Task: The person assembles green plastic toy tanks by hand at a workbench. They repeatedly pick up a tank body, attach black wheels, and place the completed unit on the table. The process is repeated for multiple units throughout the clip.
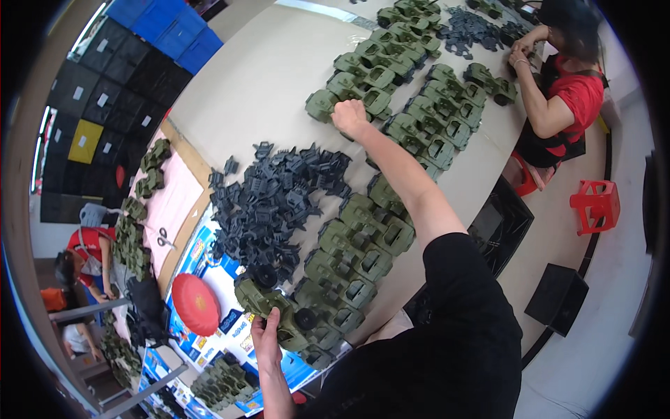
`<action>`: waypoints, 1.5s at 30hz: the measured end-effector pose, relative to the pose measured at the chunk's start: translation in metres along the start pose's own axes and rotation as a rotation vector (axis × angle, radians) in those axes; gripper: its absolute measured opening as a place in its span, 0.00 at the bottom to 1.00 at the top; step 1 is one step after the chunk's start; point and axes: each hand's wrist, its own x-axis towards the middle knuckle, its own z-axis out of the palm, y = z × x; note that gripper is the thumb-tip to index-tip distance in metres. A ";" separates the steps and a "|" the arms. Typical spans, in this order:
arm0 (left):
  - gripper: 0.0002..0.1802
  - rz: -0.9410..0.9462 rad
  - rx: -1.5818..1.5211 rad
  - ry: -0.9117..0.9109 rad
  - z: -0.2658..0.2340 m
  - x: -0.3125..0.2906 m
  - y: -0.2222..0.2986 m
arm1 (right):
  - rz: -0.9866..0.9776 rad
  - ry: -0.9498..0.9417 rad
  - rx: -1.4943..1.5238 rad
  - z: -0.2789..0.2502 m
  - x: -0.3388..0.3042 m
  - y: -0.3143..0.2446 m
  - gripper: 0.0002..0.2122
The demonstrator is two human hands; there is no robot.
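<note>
In my left hand (pixel 269 339) is a green toy military vehicle (pixel 258 297), held tilted with black wheels showing, fingers and thumb closed on its side. It is beside a row of similar green toy vehicles (pixel 338 269). My right arm reaches far across the table. The right hand (pixel 350 117) is closed over the middle of the nearest green toy vehicle (pixel 322 105) of a far row; its fingertips are hidden. Between my hands lies a heap of dark grey plastic parts (pixel 269 199).
A red plastic dish (pixel 196 304) sits left of the held vehicle. More vehicles stand in another row (pixel 440 115). At far right a co-worker (pixel 562 98) in red handles parts. Others work at left. Scissors (pixel 165 238) lie on pink paper. A red stool (pixel 595 207) stands right.
</note>
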 end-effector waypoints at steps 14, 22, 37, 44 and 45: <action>0.24 -0.035 -0.019 -0.217 0.113 0.064 0.059 | 0.042 0.070 -0.043 -0.009 0.042 0.041 0.14; 0.26 0.034 0.011 -0.364 0.209 0.149 0.088 | 0.120 0.050 -0.048 -0.012 0.052 0.055 0.13; 0.39 -0.119 0.104 -0.261 0.375 0.368 0.034 | 0.099 -0.075 0.182 -0.038 0.043 0.068 0.16; 0.34 0.156 0.239 -0.332 0.313 0.212 0.076 | -0.174 0.243 0.143 -0.055 0.023 0.061 0.12; 0.29 0.257 0.277 -0.422 0.296 0.191 0.062 | -0.305 0.347 0.245 -0.053 0.019 0.063 0.12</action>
